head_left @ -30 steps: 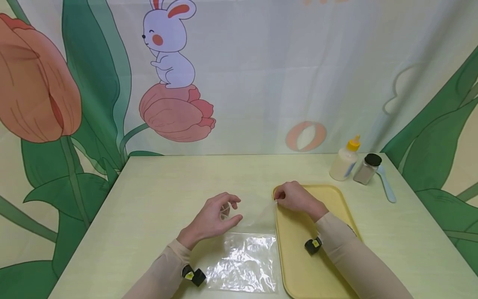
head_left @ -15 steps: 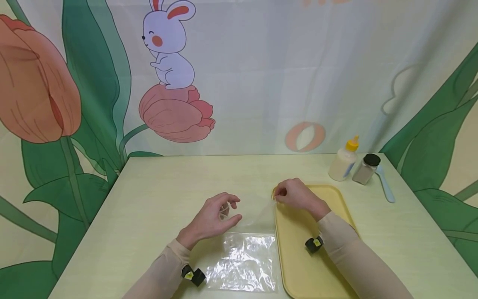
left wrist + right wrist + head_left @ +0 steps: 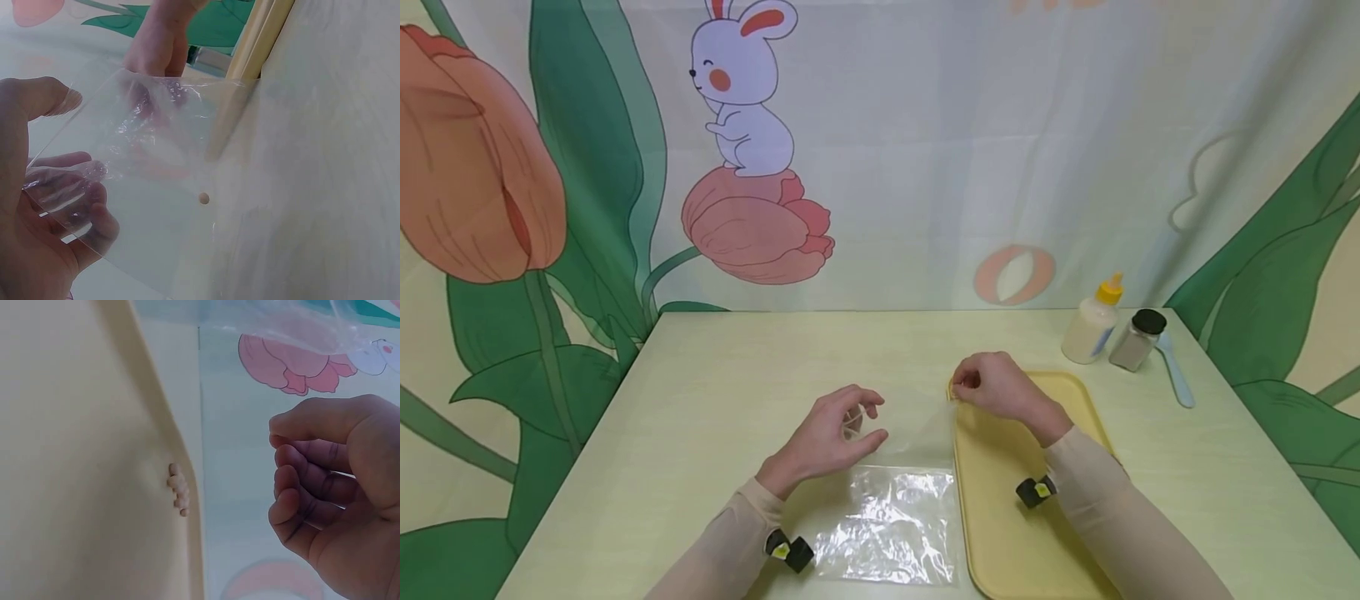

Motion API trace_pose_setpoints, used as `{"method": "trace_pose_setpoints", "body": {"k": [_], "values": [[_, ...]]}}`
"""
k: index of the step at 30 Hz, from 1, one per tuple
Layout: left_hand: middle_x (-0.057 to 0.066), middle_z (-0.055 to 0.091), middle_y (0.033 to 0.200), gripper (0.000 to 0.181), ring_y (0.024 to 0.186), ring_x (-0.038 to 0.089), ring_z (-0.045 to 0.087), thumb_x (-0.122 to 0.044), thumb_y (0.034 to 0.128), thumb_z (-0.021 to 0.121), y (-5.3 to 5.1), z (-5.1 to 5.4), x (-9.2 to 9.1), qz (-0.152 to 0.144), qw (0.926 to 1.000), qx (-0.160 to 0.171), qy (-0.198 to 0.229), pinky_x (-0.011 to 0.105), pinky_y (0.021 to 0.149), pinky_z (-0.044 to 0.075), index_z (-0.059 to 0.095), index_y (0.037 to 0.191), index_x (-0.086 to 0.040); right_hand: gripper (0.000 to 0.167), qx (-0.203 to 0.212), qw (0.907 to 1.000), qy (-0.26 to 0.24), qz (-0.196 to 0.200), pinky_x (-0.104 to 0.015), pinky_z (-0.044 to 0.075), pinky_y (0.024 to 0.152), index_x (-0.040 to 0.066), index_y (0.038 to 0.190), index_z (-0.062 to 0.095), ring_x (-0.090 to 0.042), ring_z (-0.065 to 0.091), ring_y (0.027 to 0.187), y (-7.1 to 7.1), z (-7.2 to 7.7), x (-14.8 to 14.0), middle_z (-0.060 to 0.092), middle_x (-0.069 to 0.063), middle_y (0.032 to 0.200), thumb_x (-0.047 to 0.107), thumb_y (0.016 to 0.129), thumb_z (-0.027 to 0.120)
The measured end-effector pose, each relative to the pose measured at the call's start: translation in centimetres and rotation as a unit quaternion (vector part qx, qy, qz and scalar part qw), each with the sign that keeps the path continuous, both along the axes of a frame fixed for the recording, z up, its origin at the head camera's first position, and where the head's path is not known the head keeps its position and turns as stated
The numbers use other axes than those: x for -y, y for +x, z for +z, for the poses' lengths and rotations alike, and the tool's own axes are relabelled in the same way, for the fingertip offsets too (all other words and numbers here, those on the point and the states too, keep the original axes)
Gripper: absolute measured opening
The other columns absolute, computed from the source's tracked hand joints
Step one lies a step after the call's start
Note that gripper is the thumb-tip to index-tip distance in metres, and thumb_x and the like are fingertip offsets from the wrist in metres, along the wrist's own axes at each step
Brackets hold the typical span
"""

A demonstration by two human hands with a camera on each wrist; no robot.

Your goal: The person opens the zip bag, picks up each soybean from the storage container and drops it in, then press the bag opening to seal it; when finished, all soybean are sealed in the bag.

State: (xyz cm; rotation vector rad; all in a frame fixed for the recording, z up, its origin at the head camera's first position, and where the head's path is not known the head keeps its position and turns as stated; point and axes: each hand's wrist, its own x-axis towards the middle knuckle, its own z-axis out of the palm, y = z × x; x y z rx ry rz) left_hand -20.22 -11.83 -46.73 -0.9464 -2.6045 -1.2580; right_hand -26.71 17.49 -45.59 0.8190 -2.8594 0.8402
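Observation:
My left hand point(image 3: 826, 435) holds a clear plastic bag point(image 3: 891, 525), with thumb and fingers spread in a C at its mouth. Wrinkled plastic lies over its curled fingers in the left wrist view. One small round brown piece point(image 3: 204, 198) shows against the bag there; whether it lies inside is unclear. My right hand point(image 3: 996, 387) hovers over the tray's far left corner, fingers curled and thumb near the index finger. Nothing shows between them in the right wrist view. A few lumpy brown pieces point(image 3: 179, 489) sit beside the rim of the yellow tray point(image 3: 1022, 550).
Toward the back right of the table point(image 3: 737, 367) stand a bottle point(image 3: 1086, 329) with a yellow nozzle cap and a black-lidded clear jar point(image 3: 1138, 340). A light-blue spoon-like tool point(image 3: 1177, 377) lies to their right. Behind hangs a printed curtain point(image 3: 887, 167).
My right hand has risen slightly, its wrist shifting a little to the right. The left hand and the bag stay almost still.

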Motion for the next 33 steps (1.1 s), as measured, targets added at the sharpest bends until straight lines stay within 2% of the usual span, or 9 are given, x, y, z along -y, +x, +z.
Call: {"method": "trace_pose_setpoints", "body": {"k": [13,18,24,33], "values": [[-0.005,0.061,0.095,0.036,0.077,0.024,0.061,-0.025,0.0839,0.073,0.0,-0.1,0.0,0.001,1.0000,0.003,-0.003,0.023,0.068,0.055,0.063,0.115,-0.012,0.004,-0.039,0.9984,-0.041,0.006,-0.022,0.049,0.061,0.010,0.081,0.072,-0.006,0.054,0.064,1.5,1.6,0.7,0.063,0.007,0.071,0.011,0.082,0.068],[-0.004,0.061,0.095,0.036,0.077,0.026,0.061,-0.025,0.0838,0.073,0.0,0.0,0.0,0.000,1.0000,-0.001,0.000,0.023,0.067,0.054,0.063,0.115,-0.012,0.004,-0.072,0.9959,-0.052,0.016,-0.022,0.048,0.059,0.010,0.082,0.071,-0.006,0.054,0.063,2.1,2.2,1.1,0.061,0.007,0.071,0.011,0.083,0.068],[-0.005,0.061,0.094,0.036,0.076,0.021,0.061,-0.026,0.0836,0.073,0.0,0.0,0.1,0.002,1.0000,-0.007,-0.004,0.023,0.066,0.053,0.063,0.115,-0.012,0.004,-0.109,0.9913,-0.067,0.032,-0.021,0.047,0.057,0.008,0.082,0.071,-0.007,0.052,0.063,2.9,3.1,1.7,0.059,0.006,0.071,0.011,0.083,0.069],[-0.007,0.061,0.094,0.035,0.075,0.020,0.061,-0.027,0.0832,0.073,0.0,0.2,0.1,0.005,0.9999,-0.011,-0.007,0.023,0.065,0.052,0.063,0.114,-0.013,0.002,-0.113,0.9886,-0.087,0.049,-0.021,0.047,0.057,0.010,0.083,0.071,-0.009,0.053,0.064,3.7,3.9,2.6,0.059,0.006,0.072,0.009,0.082,0.070]]}}
